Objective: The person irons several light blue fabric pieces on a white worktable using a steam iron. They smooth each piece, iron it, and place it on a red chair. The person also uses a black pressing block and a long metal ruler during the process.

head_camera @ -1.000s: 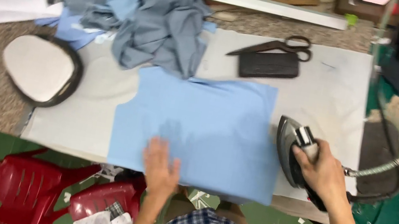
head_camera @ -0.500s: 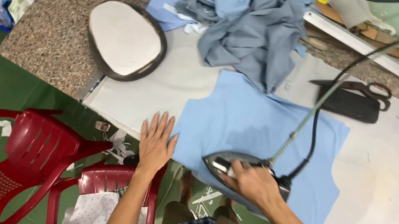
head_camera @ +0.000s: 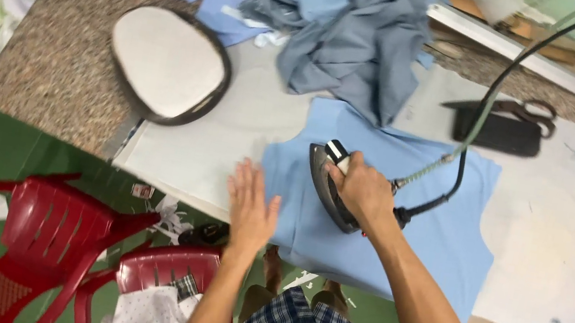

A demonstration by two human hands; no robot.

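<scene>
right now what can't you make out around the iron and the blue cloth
Head view only:
- Iron: soleplate faces down on the light blue cloth; the right hand covers its handle.
- Cloth's near edge: behind the right forearm.
- Hose: cut off by the top edge.
- Scissors: motion-blurred.
- Left hand: palm contact unclear.

Single head-worn camera, no second view to overlap with. It looks steeply down from above the person's own chest, facing forward across the surface (head_camera: 562,257), close enough that both forearms enter from the bottom edge. Frame is tilted: the surface's near edge runs diagonally, lower at right. Left hand (head_camera: 250,206) and right hand (head_camera: 365,191) on the iron (head_camera: 326,188) sit near centre over the light blue fabric piece (head_camera: 440,236). Far side shows the fabric pile (head_camera: 357,32) at the top edge; the green floor and red plastic chairs (head_camera: 53,238) fill lower left.
</scene>
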